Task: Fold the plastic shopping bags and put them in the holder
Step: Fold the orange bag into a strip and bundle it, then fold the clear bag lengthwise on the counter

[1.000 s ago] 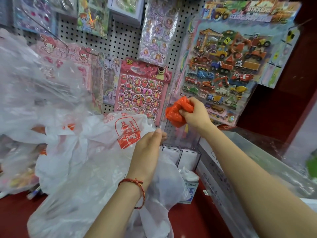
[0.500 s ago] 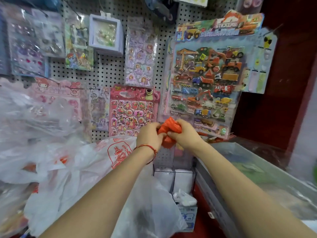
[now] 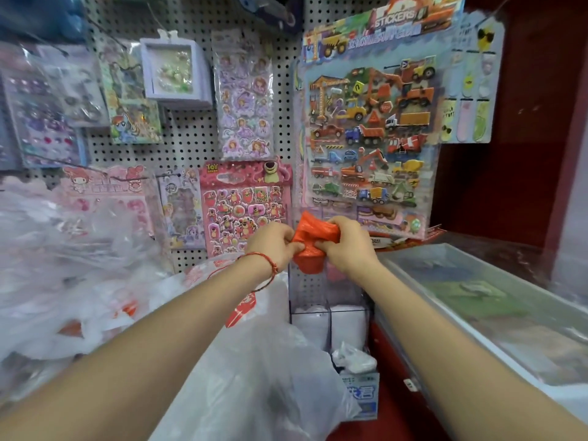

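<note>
We see both hands meet in front of the pegboard (image 3: 191,144), closed on one crumpled orange bag (image 3: 310,249). The left hand (image 3: 273,245) pinches the bundle's left edge with curled fingers, and a red string bracelet (image 3: 270,265) circles its wrist. The right hand (image 3: 345,246) grips the bundle from the right, fingers curled over its top. The bag is bunched into a short thick wad, its lower end hanging free below the two hands. It sits directly above the clear holder (image 3: 346,308), a see-through box with upright dividers that stands against the pegboard; we cannot tell whether the wad's lower end is already within its upper walls. In the holder's lower compartments we make out pale contents, too blurred to name. Left of the holder lies a loose heap of white and clear plastic bags (image 3: 254,386), some with red print, reaching under the left forearm. Just in front of the holder stands a small blue and white carton (image 3: 362,396). At the right is a long clear lidded bin (image 3: 477,300). On the pegboard hang a pink bear sticker sheet (image 3: 245,202) behind the left hand and a truck sticker sheet (image 3: 366,138) above the right
</note>
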Demonstrator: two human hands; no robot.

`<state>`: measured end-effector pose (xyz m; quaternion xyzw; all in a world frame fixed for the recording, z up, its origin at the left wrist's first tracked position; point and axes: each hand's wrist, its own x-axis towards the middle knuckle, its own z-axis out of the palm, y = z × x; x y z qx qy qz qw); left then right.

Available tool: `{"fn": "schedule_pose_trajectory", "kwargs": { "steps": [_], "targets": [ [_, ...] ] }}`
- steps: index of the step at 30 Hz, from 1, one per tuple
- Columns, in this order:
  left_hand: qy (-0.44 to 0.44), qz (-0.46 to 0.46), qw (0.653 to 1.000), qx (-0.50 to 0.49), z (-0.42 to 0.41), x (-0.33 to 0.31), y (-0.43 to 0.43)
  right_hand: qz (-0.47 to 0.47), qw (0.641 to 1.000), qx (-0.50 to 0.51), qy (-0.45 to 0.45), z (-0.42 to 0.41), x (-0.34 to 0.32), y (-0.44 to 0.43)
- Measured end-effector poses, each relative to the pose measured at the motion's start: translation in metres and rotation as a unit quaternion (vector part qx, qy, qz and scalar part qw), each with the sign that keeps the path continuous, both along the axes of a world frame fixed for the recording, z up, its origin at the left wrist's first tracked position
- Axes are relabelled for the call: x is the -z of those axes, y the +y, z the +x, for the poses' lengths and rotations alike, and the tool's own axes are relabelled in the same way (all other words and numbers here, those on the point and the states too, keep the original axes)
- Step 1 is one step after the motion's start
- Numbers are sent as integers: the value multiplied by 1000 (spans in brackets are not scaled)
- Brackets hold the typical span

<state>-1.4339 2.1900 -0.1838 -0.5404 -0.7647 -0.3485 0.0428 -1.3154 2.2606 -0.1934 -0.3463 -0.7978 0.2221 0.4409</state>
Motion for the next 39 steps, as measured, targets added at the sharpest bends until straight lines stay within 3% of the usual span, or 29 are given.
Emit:
{"fn": "schedule_pose_trajectory", "kwargs": {
  "steps": [4, 12, 19, 26, 29, 33, 36, 39],
  "targets": [
    [57, -47, 997, -6, -3, -18, -1, 20, 999, 2, -43, -2, -7, 3],
    [93, -100, 990, -22, -1, -31, 8, -20, 999, -28, 14, 2, -1, 7],
    [132, -209, 969, -7, 11, -43, 7, 54, 992, -16, -109, 0, -7, 9],
    [126, -36, 991, 3, -2, -23, 1, 71, 965, -30, -252, -8, -25, 7],
    [137, -25, 990, -2, -3, -13, 0, 70, 953, -30, -294, -10, -31, 2],
    [166, -78, 983, -8, -1, -19, -1, 155, 973, -8, -170, -6, -20, -9],
    [157, -107, 982, -15, 3, -17, -3, 208, 946, 56, -242, -8, -11, -13],
    [102, -7, 995, -13, 3, -6, -18, 168, 927, 84, -324, -8, -13, -15]
  ]
}}
